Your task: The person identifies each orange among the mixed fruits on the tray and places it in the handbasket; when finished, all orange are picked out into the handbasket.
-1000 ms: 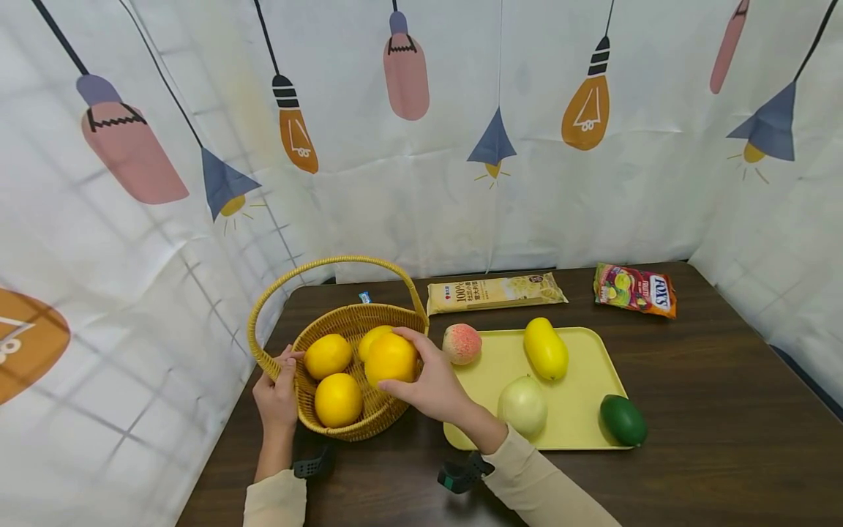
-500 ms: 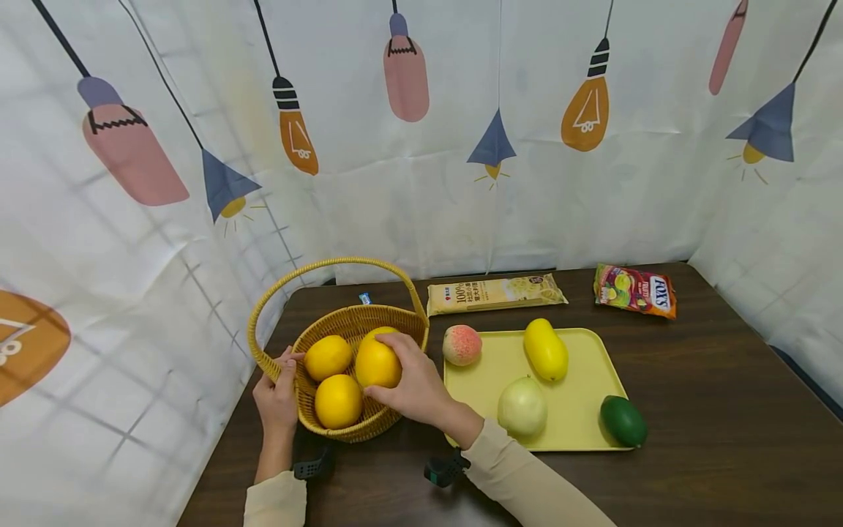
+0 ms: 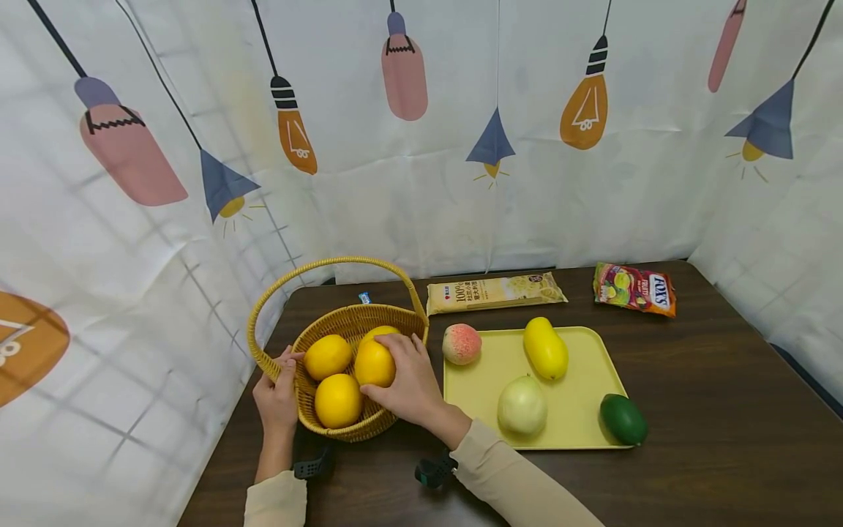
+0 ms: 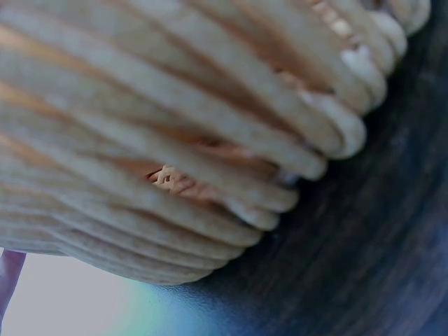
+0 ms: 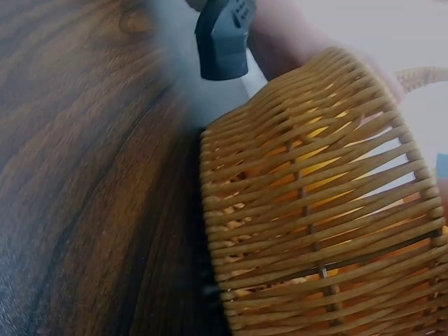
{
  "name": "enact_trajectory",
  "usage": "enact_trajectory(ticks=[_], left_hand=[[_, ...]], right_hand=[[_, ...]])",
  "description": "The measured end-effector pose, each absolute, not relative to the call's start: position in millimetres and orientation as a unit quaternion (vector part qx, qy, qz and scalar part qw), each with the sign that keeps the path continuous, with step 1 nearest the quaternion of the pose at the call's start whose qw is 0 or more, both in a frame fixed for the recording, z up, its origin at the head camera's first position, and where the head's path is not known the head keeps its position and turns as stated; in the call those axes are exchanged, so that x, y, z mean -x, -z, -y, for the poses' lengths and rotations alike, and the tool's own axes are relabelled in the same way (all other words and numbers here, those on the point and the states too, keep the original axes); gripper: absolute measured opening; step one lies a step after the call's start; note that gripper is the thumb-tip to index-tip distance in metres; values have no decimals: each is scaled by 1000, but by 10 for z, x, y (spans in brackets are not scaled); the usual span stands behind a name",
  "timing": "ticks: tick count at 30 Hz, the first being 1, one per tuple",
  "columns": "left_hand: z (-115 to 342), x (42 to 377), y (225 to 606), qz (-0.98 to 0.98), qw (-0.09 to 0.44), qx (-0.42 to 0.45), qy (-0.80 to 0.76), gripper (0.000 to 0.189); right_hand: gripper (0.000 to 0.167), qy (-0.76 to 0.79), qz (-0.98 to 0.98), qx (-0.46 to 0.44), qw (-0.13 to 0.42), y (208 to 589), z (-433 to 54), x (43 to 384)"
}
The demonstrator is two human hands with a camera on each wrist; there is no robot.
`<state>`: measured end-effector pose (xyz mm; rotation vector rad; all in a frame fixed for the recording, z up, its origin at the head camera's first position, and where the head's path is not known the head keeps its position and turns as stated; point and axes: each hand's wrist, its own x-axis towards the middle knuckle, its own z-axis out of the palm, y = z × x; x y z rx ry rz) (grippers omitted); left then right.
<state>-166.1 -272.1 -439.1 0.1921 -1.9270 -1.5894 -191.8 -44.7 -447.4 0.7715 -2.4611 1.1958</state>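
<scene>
My left hand (image 3: 276,395) grips the left rim of a woven basket (image 3: 356,433), at the foot of its tall arched handle. Inside the basket, toward its right side, my right hand (image 3: 413,382) holds an orange (image 3: 374,364) between thumb and fingers. Another yellow fruit (image 3: 378,332) shows partly behind that orange. Two more yellow-orange fruits, one upper left (image 3: 328,356) and one at the front (image 3: 339,401), lie in the basket. In the left wrist view, the blurred basket wall (image 4: 161,140) hides the hand. The right wrist view shows the weave (image 5: 315,189) close up.
Right of the basket, a yellow tray (image 3: 579,366) holds a peach (image 3: 462,344), a pale green round fruit (image 3: 522,406), a yellow oblong fruit (image 3: 546,349) and a dark green fruit (image 3: 623,420). Behind lie a noodle packet (image 3: 494,293), a candy bag (image 3: 635,290) and a small blue wrapper (image 3: 365,298).
My right hand has moved left and slightly down, carrying the orange from the basket's right rim further inside. The left hand stays in place on the basket.
</scene>
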Motion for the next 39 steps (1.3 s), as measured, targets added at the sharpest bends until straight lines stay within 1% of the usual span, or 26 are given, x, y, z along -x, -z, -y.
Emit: enact_trajectory(ticks=[6,13,22,25,29,34,39], left_hand=[[2832,1765,4576,725,316,-77,607,27],[2847,1786,4654,720,322,-84,609,29],[2822,1784,4662,717,326,-72,612,29],[2818,1791,4657,716,331,-66,611,29],[2820,1797,4652,713,333,-66,613,29],[2819,1796,4646,712,331,-69,616,29],[2820,1801,4641,706,329,-71,623,29]], right_hand=[[77,-364,876,-277,154,4487,455,1931],[78,-333,888,-288,135,4506,424,1919],[67,-456,842,-275,88,4476,277,1888],[64,-486,825,-277,81,4448,220,1875],[63,-527,796,-288,79,4412,150,1851],[64,-565,773,-283,53,4371,65,1812],[64,-572,771,-279,35,4295,-8,1780]])
